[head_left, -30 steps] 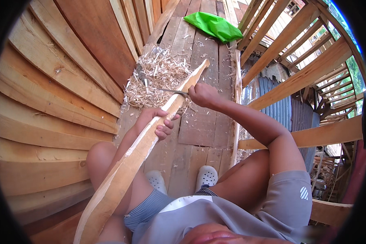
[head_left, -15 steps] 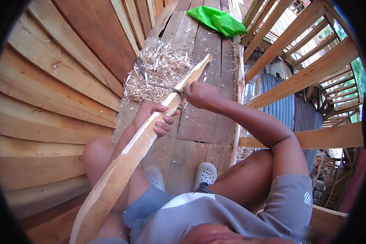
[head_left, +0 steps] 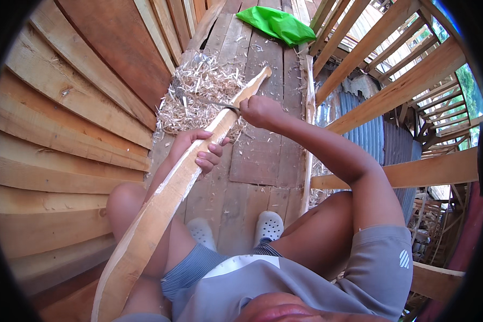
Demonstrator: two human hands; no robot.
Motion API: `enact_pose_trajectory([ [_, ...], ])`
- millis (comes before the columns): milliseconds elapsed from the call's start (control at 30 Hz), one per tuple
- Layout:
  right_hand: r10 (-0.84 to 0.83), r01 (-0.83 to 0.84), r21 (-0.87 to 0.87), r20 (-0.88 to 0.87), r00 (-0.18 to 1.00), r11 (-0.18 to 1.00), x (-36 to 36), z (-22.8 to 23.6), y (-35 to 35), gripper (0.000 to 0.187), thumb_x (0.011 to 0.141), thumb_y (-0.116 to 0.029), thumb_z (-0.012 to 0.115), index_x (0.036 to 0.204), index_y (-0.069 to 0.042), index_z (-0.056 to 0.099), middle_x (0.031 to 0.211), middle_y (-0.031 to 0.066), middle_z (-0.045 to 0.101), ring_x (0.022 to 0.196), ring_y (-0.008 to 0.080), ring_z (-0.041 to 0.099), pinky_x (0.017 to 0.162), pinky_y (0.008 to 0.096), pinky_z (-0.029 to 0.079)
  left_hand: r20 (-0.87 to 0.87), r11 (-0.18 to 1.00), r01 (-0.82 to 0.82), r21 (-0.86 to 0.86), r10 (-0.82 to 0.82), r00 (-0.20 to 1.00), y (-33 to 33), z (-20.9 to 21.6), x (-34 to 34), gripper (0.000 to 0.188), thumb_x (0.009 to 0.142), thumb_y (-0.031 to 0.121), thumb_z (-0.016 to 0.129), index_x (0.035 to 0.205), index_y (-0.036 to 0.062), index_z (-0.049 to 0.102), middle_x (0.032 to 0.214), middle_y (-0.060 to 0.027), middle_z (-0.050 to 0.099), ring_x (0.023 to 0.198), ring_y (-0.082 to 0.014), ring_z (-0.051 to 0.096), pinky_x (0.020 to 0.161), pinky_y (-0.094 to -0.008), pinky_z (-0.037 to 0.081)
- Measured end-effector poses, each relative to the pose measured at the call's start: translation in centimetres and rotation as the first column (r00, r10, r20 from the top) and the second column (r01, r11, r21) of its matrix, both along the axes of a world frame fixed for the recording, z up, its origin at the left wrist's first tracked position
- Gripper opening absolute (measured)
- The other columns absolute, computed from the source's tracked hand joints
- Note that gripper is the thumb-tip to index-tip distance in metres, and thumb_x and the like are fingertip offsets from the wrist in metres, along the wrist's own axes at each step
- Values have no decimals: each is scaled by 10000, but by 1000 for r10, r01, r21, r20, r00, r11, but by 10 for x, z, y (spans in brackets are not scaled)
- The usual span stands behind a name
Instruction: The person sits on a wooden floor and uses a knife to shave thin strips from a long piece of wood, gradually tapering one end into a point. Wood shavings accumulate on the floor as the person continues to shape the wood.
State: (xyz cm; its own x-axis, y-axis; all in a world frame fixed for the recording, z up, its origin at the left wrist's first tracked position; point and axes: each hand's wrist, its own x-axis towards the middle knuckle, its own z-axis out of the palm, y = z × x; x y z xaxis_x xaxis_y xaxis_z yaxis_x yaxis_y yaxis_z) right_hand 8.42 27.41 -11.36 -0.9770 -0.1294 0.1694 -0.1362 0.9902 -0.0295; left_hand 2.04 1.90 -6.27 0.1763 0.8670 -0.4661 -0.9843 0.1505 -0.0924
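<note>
A long, slightly curved piece of pale wood (head_left: pixel 161 208) slants from my lap up to the floorboards ahead, its edges freshly cut and whitish. My left hand (head_left: pixel 198 152) wraps around its middle from below, thumb on the near edge and fingers on the right side. Farther up, my right hand (head_left: pixel 260 111) is a fist around the handle of a knife (head_left: pixel 214 102); the handle itself is hidden. The long, thin dark blade lies across the wood's upper edge and points left over the shavings.
Curled wood shavings (head_left: pixel 190 88) are heaped on the plank floor (head_left: pixel 257 155) beyond my left hand. A bright green plastic bag (head_left: pixel 276 24) lies at the far end. Plank wall (head_left: pixel 59 166) on the left; wooden railing (head_left: pixel 397 86) on the right. My light clogs (head_left: pixel 269 225) rest below.
The whole view has shifted slightly, so everything sits a little farther left. My right hand and the knife stay at about the same place on the wood; the left grip is unchanged.
</note>
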Motion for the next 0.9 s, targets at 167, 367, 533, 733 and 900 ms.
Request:
enact_pose_trajectory([
  [167,-35,42,-121,57,998,992,1,16,-25,167,827,-169,545,763,-15,551,637,160,590,598,376,631,478,482,500,-98,1000,15,-25,-17,995,-8,3,6,382,866,224,500,1147,-35,483,730,-38,470,506,-94,414,411,-226,372],
  [367,108,-101,104,-64,992,990,-2,10,-17,164,811,-147,546,762,9,558,596,169,573,470,357,592,367,460,452,-104,1000,9,-26,-12,995,-7,4,2,368,859,214,508,1134,-29,486,728,-35,471,504,-94,416,411,-225,373],
  [533,-138,154,-76,184,973,985,-6,10,0,247,894,-212,501,850,-1,621,741,174,644,669,356,654,561,460,521,-84,998,-2,-57,-3,996,-4,6,9,369,856,212,505,1139,-23,479,726,-33,470,500,-89,403,410,-223,358],
  [733,39,-39,-3,-3,999,999,-2,11,-24,189,828,-166,518,771,12,548,639,191,577,565,375,614,461,506,488,-158,996,3,-84,-16,987,-14,3,9,366,864,216,494,1146,-17,473,733,-30,472,499,-90,402,406,-223,352],
  [900,-96,113,-103,156,983,988,-12,-7,2,217,854,-156,477,780,24,571,750,274,627,687,430,648,570,514,515,-71,1000,5,-8,-5,997,-9,5,3,371,863,209,498,1157,-16,475,739,-30,476,509,-90,403,408,-223,344],
])
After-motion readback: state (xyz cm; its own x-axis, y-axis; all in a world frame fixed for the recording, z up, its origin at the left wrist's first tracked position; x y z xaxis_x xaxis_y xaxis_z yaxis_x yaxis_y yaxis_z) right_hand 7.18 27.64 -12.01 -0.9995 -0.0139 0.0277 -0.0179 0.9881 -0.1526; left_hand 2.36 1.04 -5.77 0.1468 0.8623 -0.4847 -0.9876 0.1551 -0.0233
